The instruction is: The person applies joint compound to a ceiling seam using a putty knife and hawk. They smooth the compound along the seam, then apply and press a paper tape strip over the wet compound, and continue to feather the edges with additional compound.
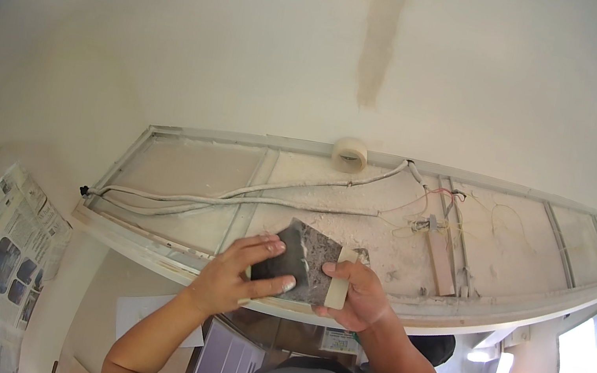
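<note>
A dark grey sheet of sandpaper [312,269], dusted with white powder, is held between my two hands over the near edge of a long recessed frame. My left hand [239,272] grips its left side, fingers and thumb across the dark face. On the right, my right hand [355,296] pinches the sheet together with a pale flat strip [338,285]. Whether that strip is a separate block or a folded part of the sheet, I cannot tell. White dust marks my left fingertips.
A roll of masking tape [350,155] stands against the wall at the frame's far edge. Pale cables [264,200] and thin wires [497,214] run over the dusty panel [301,171]. Printed newspaper [4,270] covers the left wall. A brownish patch [378,49] marks the wall ahead.
</note>
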A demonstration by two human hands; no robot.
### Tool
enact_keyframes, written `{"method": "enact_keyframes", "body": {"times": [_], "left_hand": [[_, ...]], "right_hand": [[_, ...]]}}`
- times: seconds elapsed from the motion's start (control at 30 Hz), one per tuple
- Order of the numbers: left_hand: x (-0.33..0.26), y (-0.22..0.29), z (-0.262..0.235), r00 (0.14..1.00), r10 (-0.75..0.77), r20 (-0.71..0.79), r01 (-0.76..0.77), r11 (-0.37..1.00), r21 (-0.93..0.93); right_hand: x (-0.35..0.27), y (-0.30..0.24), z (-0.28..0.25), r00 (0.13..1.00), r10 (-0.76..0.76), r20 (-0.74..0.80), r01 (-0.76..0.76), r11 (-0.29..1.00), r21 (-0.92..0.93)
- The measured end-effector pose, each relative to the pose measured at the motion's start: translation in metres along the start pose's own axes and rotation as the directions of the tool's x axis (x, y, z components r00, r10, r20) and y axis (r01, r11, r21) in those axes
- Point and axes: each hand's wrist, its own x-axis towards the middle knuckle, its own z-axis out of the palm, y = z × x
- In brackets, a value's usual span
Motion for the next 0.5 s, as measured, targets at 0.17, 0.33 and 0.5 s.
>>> {"method": "enact_keyframes", "body": {"times": [0.17,0.33,0.5], "left_hand": [[-0.046,-0.032,-0.015,0.860,-0.509,0.032,0.496,0.849,0.183],[-0.097,-0.038,0.010,0.697,-0.701,-0.154,0.712,0.702,0.028],[-0.110,-0.045,0.027,0.655,-0.676,-0.336,0.730,0.682,0.051]], "right_hand": [[0.016,-0.026,-0.019,0.976,-0.144,-0.161,0.146,0.989,-0.002],[0.055,-0.089,-0.025,0.886,-0.441,-0.140,0.440,0.897,-0.042],[0.128,-0.134,-0.054,0.665,-0.721,-0.194,0.561,0.654,-0.507]]}}
